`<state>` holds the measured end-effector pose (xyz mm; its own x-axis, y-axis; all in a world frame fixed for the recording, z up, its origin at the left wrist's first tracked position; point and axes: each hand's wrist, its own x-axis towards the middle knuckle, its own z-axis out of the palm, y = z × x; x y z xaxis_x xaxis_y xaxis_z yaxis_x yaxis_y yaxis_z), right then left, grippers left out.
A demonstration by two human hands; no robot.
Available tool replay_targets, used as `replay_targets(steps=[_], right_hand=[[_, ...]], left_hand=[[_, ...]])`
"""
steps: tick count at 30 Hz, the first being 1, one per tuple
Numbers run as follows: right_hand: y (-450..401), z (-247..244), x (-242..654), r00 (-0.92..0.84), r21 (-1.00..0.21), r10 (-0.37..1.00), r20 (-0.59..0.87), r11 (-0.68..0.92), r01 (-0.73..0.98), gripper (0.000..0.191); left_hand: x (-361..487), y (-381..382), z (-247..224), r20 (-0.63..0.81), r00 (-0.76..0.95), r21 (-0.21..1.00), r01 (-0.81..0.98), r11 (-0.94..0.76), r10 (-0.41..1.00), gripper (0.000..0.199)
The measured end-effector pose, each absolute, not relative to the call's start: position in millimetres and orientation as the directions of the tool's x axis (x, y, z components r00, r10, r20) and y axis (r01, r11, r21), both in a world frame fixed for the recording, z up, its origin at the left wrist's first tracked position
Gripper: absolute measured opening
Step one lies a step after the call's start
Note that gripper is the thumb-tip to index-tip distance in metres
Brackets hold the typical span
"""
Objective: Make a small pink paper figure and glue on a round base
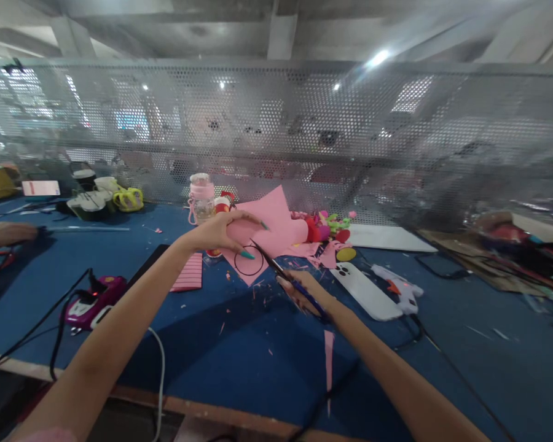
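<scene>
My left hand (228, 233) grips a sheet of pink paper (276, 218) by its left side, thumb over the front and fingers along the top. A black circle outline is drawn on the sheet's lower corner, just below my thumb. My right hand (304, 291) is closed round a pair of scissors (276, 267) with dark blue handles. The blades point up and left, at the sheet's edge to the right of the circle. Whether they are parted I cannot make out. Small pink offcuts lie on the blue table (239, 368) below, with a long pink strip (329, 362) nearer the front edge.
A pink-lidded bottle (201, 199) stands behind my left hand. Colourful craft pieces (325, 228), a white panda-marked board (366, 291) and a white glue gun (399, 287) lie rightward. A purple power strip (94, 304) with cables sits left, near another person's hand (11, 235).
</scene>
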<state>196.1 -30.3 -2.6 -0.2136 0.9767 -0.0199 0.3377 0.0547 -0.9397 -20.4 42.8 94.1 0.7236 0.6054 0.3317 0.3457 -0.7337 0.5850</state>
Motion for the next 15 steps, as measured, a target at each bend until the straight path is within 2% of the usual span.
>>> replay_targets(steps=[4, 15], right_hand=[[-27.8, -4.0, 194.8, -0.195, -0.934, 0.98, 0.036, 0.102, 0.341, 0.035], [-31.6, -3.7, 196.7, -0.241, -0.94, 0.97, 0.026, 0.106, 0.324, 0.037]], left_hand=[[-20.2, 41.9, 95.3, 0.325, 0.721, 0.591, 0.35, -0.727, 0.612, 0.056], [-11.7, 41.0, 88.5, 0.286, 0.768, 0.592, 0.329, -0.736, 0.573, 0.054]])
